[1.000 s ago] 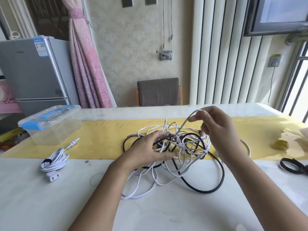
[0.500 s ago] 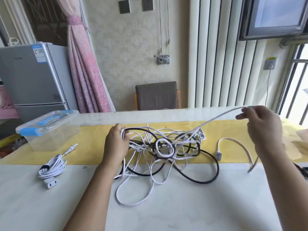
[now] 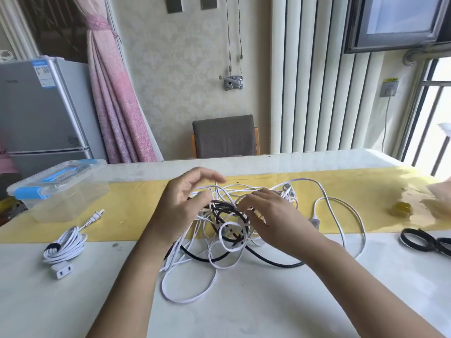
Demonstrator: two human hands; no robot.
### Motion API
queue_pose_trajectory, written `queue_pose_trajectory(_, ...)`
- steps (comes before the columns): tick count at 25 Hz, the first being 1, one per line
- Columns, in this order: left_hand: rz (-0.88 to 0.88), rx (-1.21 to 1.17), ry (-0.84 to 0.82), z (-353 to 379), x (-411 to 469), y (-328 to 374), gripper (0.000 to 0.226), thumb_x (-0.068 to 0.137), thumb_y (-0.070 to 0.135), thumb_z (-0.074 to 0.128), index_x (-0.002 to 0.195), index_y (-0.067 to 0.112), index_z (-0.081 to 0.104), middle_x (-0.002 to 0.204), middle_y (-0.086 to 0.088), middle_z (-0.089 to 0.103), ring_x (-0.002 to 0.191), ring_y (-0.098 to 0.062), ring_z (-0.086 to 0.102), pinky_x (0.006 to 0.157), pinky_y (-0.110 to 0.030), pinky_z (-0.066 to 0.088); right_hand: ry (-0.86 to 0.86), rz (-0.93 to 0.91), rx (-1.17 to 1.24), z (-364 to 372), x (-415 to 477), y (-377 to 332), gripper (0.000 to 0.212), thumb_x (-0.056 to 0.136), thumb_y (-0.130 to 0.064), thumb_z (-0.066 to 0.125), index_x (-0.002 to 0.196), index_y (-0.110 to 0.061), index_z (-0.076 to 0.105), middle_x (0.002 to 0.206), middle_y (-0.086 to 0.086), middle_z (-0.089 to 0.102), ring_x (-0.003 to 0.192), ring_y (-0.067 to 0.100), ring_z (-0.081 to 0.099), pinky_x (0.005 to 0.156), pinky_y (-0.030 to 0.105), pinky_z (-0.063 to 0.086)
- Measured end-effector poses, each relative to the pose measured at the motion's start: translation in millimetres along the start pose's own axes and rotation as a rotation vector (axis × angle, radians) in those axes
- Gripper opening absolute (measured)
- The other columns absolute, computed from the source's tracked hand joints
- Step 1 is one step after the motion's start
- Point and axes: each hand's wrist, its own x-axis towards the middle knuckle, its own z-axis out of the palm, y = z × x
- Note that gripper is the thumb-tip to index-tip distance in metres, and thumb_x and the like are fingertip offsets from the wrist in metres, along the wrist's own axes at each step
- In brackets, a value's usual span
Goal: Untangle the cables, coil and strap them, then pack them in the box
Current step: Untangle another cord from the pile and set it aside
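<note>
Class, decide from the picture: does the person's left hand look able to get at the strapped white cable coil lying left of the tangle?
Probably yes. The left hand is open at the tangle of white and black cables, and only bare table lies between it and the strapped white cable coil.

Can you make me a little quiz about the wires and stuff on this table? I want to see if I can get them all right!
1. True or false: the plastic box has its lid on.
2. Pick one: where is the coiled white cable?
A) inside the box
B) on the table, in front of the box
C) on the chair
3. Fill in the gap: the left hand and the right hand are at a tangle of white and ____ cables.

Key: 1 true; 2 B; 3 black.
</note>
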Motion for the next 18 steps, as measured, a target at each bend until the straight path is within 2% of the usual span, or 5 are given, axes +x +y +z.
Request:
queue_pose_trajectory(3,-0.264,0.148,-0.132,13.2,-2.0,-6.6,0.028,0.081,0.033,0.072,0.062,0.013,0.069,0.053,-0.001,0.063,0.042,-0.011,0.05,0.046,-0.018,0.04,-0.1,0.018,-0.029,3.3,-2.1,8.5,0.008,0.093,-0.013,0.052,0.093,-0.014,0.06,0.086,-0.003,0.064,0.087,0.019,0.05,0.072,0.027,0.038)
queue_pose_trajectory(6,-0.406,0.461,-0.299,28.1,-4.1,-22.5,0.023,0.068,0.042,0.082,0.079,0.023,0.072,0.069,0.008,0.069,0.061,-0.006,0.062,0.063,-0.026,0.05,-0.239,0.046,-0.038,-2.3,-1.3,16.2,0.013,0.094,-0.016,0.053,0.088,-0.013,0.065,0.078,-0.006,0.054,0.08,0.015,0.046,0.071,0.026,0.035)
queue_pose_trajectory(9,-0.444,0.423,-0.487,37.4,-9.0,-23.7,0.039,0.068,0.048,0.08,0.102,0.033,0.066,0.094,0.017,0.068,0.085,0.002,0.061,0.077,-0.018,0.047,-0.362,0.068,0.058,-9.4,-2.6,17.3,0.014,0.092,-0.016,0.057,0.084,-0.013,0.068,0.073,-0.012,0.045,0.073,0.012,0.046,0.07,0.024,0.037)
queue_pose_trajectory(12,-0.327,0.638,-0.575,57.6,-13.2,-31.7,0.048,0.072,0.041,0.076,0.114,0.033,0.054,0.098,0.012,0.063,0.092,-0.009,0.059,0.07,-0.016,0.043,-0.188,0.177,0.156,-15.1,-1.5,10.6,0.015,0.093,-0.013,0.056,0.08,-0.014,0.064,0.071,-0.009,0.053,0.066,0.01,0.048,0.069,0.024,0.038)
queue_pose_trajectory(18,0.015,0.434,0.16,18.2,12.2,-43.4,0.031,0.076,0.014,0.058,0.101,0.033,0.063,0.092,0.009,0.072,0.088,-0.016,0.068,0.083,-0.037,0.052,0.377,0.463,0.503,-36.2,7.6,7.3,0.022,0.095,-0.011,0.05,0.075,-0.009,0.059,0.059,-0.007,0.059,0.051,0.006,0.047,0.051,0.017,0.038)
